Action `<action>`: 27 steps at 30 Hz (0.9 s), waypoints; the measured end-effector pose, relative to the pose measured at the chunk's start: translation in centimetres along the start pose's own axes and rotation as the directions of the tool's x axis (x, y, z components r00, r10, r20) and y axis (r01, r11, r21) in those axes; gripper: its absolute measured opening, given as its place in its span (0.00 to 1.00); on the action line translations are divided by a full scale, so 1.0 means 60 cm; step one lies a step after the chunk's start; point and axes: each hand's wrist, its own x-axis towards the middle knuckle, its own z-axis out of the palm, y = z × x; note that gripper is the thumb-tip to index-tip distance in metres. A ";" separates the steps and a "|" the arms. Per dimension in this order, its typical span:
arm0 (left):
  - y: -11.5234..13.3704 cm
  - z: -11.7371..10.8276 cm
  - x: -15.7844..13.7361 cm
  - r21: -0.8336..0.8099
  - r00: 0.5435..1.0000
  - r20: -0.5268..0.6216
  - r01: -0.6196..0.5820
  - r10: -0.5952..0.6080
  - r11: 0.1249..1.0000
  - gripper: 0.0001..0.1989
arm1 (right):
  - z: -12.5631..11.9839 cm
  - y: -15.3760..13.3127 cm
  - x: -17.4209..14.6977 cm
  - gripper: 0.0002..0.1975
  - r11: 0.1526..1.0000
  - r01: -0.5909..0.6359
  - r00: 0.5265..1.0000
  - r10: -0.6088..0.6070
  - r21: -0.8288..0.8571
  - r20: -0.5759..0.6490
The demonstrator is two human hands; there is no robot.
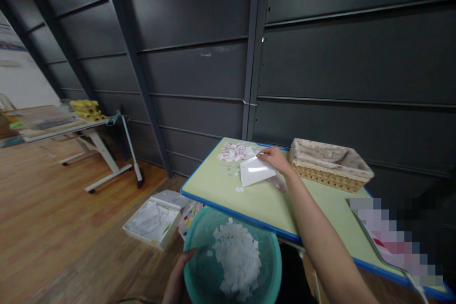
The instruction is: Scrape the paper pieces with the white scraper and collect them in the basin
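My right hand [274, 157] grips the top edge of a white, flat scraper-like sheet [254, 175], which stands tilted on the yellow-green tabletop [210, 180]. Just behind the sheet lies a heap of small white paper pieces with red marks [237, 151]. A few pale bits are scattered on the tabletop beside it. Below the table's front edge, my left hand [185, 257] is closed on the left rim of a teal plastic basket [199, 278]. Inside the basket is a large pile of small white pieces [238, 259].
A wicker basket with a cloth lining [327, 180] stands at the table's back right. A partly blurred flat device [388, 242] lies at the right. On the floor sits an open white box [153, 223]. A broom [132, 152] leans by another table [64, 128].
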 end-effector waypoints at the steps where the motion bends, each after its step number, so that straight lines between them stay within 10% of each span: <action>1: 0.000 -0.001 0.002 -0.013 1.000 -0.005 0.015 -0.016 1.000 0.33 | -0.002 0.001 0.000 0.17 1.000 0.002 1.000 -0.002 0.002 0.001; 27: -0.005 0.024 -0.024 0.072 0.997 -0.025 -0.070 0.072 0.995 0.29 | -0.004 -0.026 -0.016 0.12 0.993 -0.024 0.955 -0.012 0.118 0.296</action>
